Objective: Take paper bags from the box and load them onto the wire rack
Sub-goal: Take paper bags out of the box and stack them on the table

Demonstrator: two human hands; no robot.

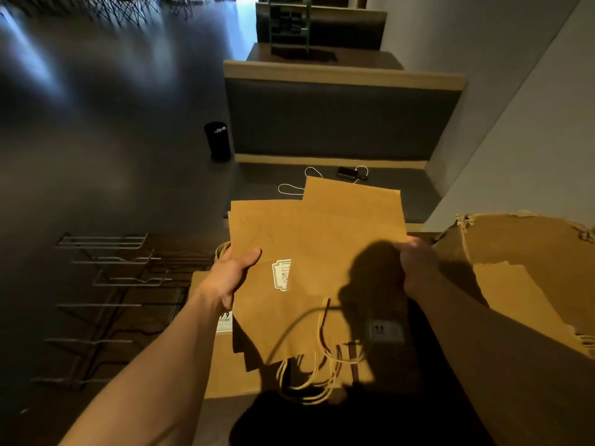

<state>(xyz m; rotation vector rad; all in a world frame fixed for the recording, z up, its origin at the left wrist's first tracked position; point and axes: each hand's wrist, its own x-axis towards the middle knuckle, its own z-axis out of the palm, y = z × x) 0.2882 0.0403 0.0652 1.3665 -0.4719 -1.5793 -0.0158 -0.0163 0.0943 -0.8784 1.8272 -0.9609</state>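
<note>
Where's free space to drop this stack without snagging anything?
Bare floor between the wire rack and black bin. The bench seat left of the white cord is also bare. Crowded: the box on the right, bags below the held stack.

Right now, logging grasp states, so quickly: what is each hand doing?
Left hand: holding the left edge of the stack of paper bags, thumb on top.
Right hand: gripping the stack's right edge.

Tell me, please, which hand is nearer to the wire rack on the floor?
Left. The left hand grips the left edge of the paper bags, just right of the wire rack. The right hand holds their far side, beside the cardboard box.
</note>
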